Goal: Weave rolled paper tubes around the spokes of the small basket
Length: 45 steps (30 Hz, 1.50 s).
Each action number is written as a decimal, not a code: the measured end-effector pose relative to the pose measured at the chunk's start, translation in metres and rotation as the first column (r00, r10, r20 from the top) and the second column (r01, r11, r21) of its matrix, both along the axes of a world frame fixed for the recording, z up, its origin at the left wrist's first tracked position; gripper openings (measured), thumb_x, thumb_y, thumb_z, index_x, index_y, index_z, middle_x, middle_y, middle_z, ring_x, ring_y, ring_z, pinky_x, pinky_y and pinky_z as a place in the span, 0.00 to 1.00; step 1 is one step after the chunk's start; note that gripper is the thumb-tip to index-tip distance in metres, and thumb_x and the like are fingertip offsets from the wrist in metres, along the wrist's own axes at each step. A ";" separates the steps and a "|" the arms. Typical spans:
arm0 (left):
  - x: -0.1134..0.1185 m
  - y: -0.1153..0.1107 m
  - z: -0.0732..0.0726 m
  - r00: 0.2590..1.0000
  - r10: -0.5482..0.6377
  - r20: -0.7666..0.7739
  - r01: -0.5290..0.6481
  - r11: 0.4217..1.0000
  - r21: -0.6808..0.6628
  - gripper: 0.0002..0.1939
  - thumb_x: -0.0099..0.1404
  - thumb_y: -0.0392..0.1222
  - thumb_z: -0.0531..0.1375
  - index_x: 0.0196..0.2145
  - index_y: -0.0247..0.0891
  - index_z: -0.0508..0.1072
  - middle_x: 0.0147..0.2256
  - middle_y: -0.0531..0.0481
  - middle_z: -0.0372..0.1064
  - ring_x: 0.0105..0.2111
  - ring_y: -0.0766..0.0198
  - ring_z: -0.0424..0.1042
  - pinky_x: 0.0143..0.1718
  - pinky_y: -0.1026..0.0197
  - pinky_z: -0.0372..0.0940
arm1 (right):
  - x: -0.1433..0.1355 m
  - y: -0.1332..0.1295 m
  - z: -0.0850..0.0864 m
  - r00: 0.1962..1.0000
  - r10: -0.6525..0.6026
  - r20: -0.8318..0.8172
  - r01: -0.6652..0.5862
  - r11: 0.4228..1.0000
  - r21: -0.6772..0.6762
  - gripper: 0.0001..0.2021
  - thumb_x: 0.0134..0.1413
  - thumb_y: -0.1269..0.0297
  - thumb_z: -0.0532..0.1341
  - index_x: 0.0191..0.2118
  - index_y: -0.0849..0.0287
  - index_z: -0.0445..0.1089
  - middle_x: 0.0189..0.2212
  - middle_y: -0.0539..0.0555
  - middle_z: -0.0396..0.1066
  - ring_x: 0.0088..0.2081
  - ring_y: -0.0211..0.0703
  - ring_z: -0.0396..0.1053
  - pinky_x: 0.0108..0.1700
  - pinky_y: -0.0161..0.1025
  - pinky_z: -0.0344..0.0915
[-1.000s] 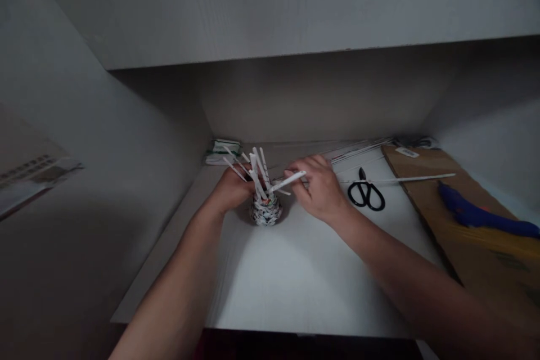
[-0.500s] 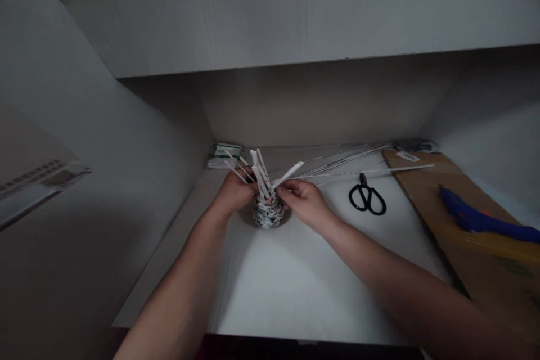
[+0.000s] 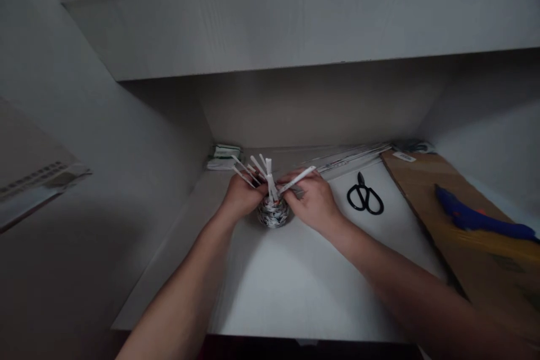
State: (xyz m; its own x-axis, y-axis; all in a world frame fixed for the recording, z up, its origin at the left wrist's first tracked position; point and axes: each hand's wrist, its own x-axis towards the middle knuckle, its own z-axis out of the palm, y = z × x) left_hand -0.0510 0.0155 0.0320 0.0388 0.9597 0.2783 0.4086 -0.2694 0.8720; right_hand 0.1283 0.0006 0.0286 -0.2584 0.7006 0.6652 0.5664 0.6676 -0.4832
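Note:
A small round basket (image 3: 273, 215) woven from rolled printed paper stands on the white tabletop, with several white paper tubes (image 3: 270, 171) sticking up from its rim. My left hand (image 3: 243, 196) is closed around the basket's upper left side, its fingertips partly hidden behind the uprights. At the right of the rim, my right hand (image 3: 314, 198) has its fingers bent together on a paper tube. One upright tube (image 3: 300, 178) leans right, across the front of that hand. What the fingers of both hands do behind the tubes is largely hidden.
Black-handled scissors (image 3: 365, 198) lie right of my right hand. Farther right, a blue glue gun (image 3: 481, 218) rests on brown cardboard (image 3: 426, 191). Thin paper rods (image 3: 358, 156) lie at the back, near a white-and-green packet (image 3: 225, 157). A large white panel (image 3: 295, 17) overhangs the work surface.
The basket and both hands have shifted slightly right. My right hand has turned, and the long paper rod that stretched right above the scissors no longer shows there.

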 end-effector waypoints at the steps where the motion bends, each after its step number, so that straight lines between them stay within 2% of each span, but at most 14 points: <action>1: 0.002 -0.001 0.000 1.000 -0.005 -0.028 0.006 1.000 0.026 0.03 0.50 0.36 0.60 0.25 0.35 0.73 0.26 0.51 0.72 0.28 0.64 0.70 0.28 0.65 0.62 | 0.001 -0.001 0.003 1.000 0.017 0.023 -0.017 1.000 -0.004 0.08 0.52 0.70 0.61 0.35 0.54 0.77 0.36 0.53 0.77 0.43 0.47 0.71 0.49 0.43 0.63; 5: 0.008 -0.008 0.003 0.996 -0.044 -0.071 0.048 0.998 0.048 0.04 0.52 0.33 0.58 0.27 0.35 0.73 0.25 0.51 0.72 0.26 0.65 0.69 0.26 0.66 0.60 | 0.003 -0.007 0.007 0.996 -0.009 0.094 0.017 0.996 -0.084 0.06 0.50 0.69 0.63 0.35 0.55 0.76 0.33 0.52 0.76 0.39 0.45 0.71 0.43 0.41 0.64; 10: 0.016 -0.017 0.008 0.992 -0.108 -0.060 0.115 0.987 0.113 0.06 0.51 0.30 0.57 0.27 0.34 0.72 0.25 0.51 0.72 0.26 0.66 0.68 0.28 0.66 0.61 | 0.003 -0.027 0.005 0.954 -0.177 0.242 0.173 0.984 0.038 0.03 0.53 0.65 0.61 0.34 0.56 0.72 0.33 0.55 0.74 0.40 0.49 0.68 0.42 0.43 0.62; 14: 0.016 -0.022 0.010 0.988 -0.121 -0.092 0.131 0.985 0.109 0.03 0.52 0.31 0.57 0.25 0.35 0.71 0.23 0.53 0.69 0.25 0.68 0.68 0.27 0.67 0.60 | 0.000 -0.039 0.000 0.969 -0.206 0.135 0.214 0.976 -0.043 0.03 0.50 0.70 0.60 0.33 0.56 0.68 0.29 0.52 0.73 0.33 0.45 0.69 0.36 0.40 0.62; 17: 0.015 -0.024 0.013 0.988 -0.091 -0.125 0.102 0.991 0.086 0.03 0.52 0.32 0.58 0.27 0.35 0.71 0.24 0.52 0.70 0.26 0.67 0.69 0.27 0.67 0.61 | -0.001 -0.041 -0.005 0.988 -0.151 0.014 0.152 0.987 -0.060 0.05 0.48 0.72 0.60 0.32 0.55 0.67 0.28 0.50 0.73 0.33 0.44 0.70 0.36 0.39 0.64; 20: 0.015 -0.024 0.013 0.989 -0.115 -0.099 0.123 0.989 0.082 0.04 0.51 0.31 0.57 0.27 0.35 0.71 0.24 0.52 0.71 0.25 0.67 0.69 0.27 0.67 0.62 | -0.002 -0.043 -0.007 0.999 -0.011 -0.043 0.011 1.000 -0.007 0.10 0.47 0.76 0.58 0.35 0.55 0.69 0.33 0.51 0.73 0.40 0.44 0.71 0.44 0.40 0.65; 23: 0.014 -0.022 0.011 0.989 -0.143 -0.033 0.145 0.987 0.075 0.05 0.51 0.31 0.58 0.28 0.36 0.70 0.24 0.53 0.70 0.25 0.68 0.68 0.26 0.68 0.62 | 0.001 -0.043 -0.006 0.991 0.080 -0.108 -0.090 0.992 -0.084 0.20 0.45 0.80 0.56 0.44 0.54 0.69 0.39 0.50 0.74 0.43 0.42 0.71 0.47 0.38 0.66; 25: 0.015 -0.021 0.010 0.989 -0.148 -0.002 0.147 0.986 0.072 0.06 0.51 0.31 0.59 0.30 0.36 0.70 0.25 0.53 0.69 0.25 0.68 0.68 0.26 0.68 0.62 | 0.003 -0.042 -0.007 0.979 0.106 -0.173 -0.133 0.979 -0.154 0.23 0.46 0.81 0.55 0.47 0.53 0.68 0.41 0.50 0.75 0.43 0.40 0.72 0.46 0.37 0.67; 27: 0.016 -0.022 0.010 0.988 -0.154 0.008 0.153 0.986 0.070 0.06 0.52 0.33 0.59 0.31 0.36 0.71 0.25 0.53 0.70 0.26 0.68 0.69 0.27 0.68 0.62 | 0.006 -0.039 -0.009 0.964 0.108 -0.243 -0.158 0.967 -0.200 0.20 0.50 0.79 0.55 0.47 0.52 0.68 0.40 0.49 0.75 0.41 0.40 0.74 0.43 0.36 0.68; 30: 0.019 -0.025 0.009 0.984 -0.176 -0.024 0.177 0.981 0.075 0.05 0.53 0.34 0.59 0.30 0.36 0.71 0.26 0.52 0.70 0.27 0.67 0.69 0.28 0.68 0.62 | 0.006 -0.035 -0.014 0.943 0.083 -0.323 -0.169 0.954 -0.247 0.10 0.55 0.70 0.59 0.43 0.52 0.70 0.36 0.49 0.76 0.37 0.40 0.74 0.38 0.35 0.68; 34: 0.022 -0.029 0.009 0.984 -0.166 -0.067 0.170 0.984 0.057 0.04 0.53 0.32 0.58 0.28 0.35 0.71 0.24 0.53 0.69 0.25 0.68 0.68 0.26 0.68 0.60 | 0.004 -0.034 -0.018 0.958 0.031 -0.286 -0.108 0.960 -0.259 0.03 0.57 0.65 0.60 0.36 0.53 0.71 0.31 0.48 0.75 0.33 0.39 0.72 0.36 0.35 0.66; 40: 0.023 -0.030 0.010 0.988 -0.155 0.014 0.155 0.988 -0.025 0.02 0.53 0.36 0.60 0.27 0.35 0.70 0.23 0.53 0.68 0.23 0.69 0.65 0.24 0.68 0.58 | 0.005 -0.038 -0.009 0.996 -0.060 -0.067 0.053 0.994 -0.094 0.04 0.54 0.70 0.59 0.35 0.55 0.70 0.31 0.51 0.73 0.37 0.43 0.69 0.41 0.39 0.63; 43: 0.024 -0.030 0.010 0.983 -0.179 0.047 0.181 0.982 -0.048 0.06 0.52 0.39 0.63 0.26 0.35 0.69 0.23 0.54 0.68 0.22 0.69 0.65 0.23 0.68 0.58 | 0.005 -0.037 -0.010 0.983 -0.142 -0.116 0.130 0.986 -0.105 0.05 0.50 0.71 0.60 0.34 0.56 0.69 0.31 0.52 0.72 0.36 0.44 0.68 0.39 0.39 0.63; 45: 0.024 -0.031 0.010 0.978 -0.197 0.072 0.201 0.978 -0.050 0.08 0.51 0.41 0.64 0.26 0.35 0.68 0.22 0.54 0.67 0.22 0.70 0.64 0.23 0.69 0.58 | 0.004 -0.034 -0.013 0.968 -0.179 -0.177 0.148 0.973 -0.176 0.04 0.49 0.69 0.60 0.33 0.56 0.68 0.32 0.51 0.72 0.34 0.42 0.67 0.36 0.38 0.62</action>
State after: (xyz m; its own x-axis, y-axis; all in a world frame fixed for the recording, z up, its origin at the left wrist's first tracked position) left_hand -0.0273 -0.0159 0.0423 0.2138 0.9489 0.2322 0.2928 -0.2891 0.9114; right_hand 0.1325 -0.0331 0.0158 -0.0110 0.8237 0.5669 0.5484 0.4790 -0.6854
